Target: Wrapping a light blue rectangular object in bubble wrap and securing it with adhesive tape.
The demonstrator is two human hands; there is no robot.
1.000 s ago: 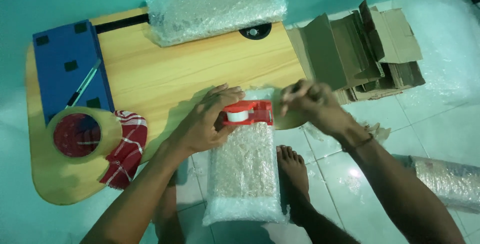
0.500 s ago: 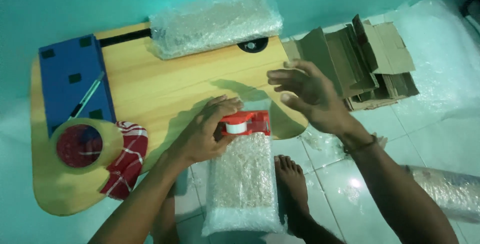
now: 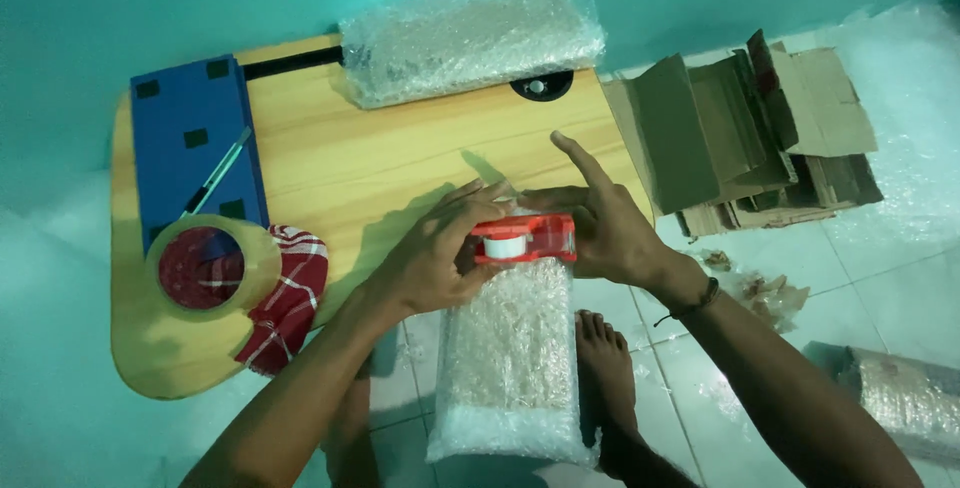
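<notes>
Spreading across the floor, a low wooden table (image 3: 330,163) carries most of the things: a long bubble-wrapped bundle (image 3: 470,38) lies along its far edge, a blue box (image 3: 190,148) with a green pen (image 3: 215,170) lying on its top sits at the far left corner, and near the left edge a big roll of clear packing tape (image 3: 205,268) rests partly on a red-and-white checked cloth (image 3: 290,293). Off the table's right edge a stack of flattened cardboard boxes (image 3: 745,138) lies on the tiled floor, their flaps open; what, if anything, is in them cannot be told. A bubble-wrapped parcel (image 3: 512,358) stands out from the table's near edge toward the person, its far end meeting the edge and its near end over the tiles beside a bare foot (image 3: 605,363). On that far end sits a small red tape dispenser (image 3: 523,238) holding a white roll. The left hand (image 3: 440,258) clasps the dispenser's left side with curled fingers closed on it, and the right hand (image 3: 600,223) presses against its right side, thumb and fingers near the strip, forefinger lifted and pointing away. Another wrapped bundle (image 3: 905,398) lies on the tiles at the lower right.
</notes>
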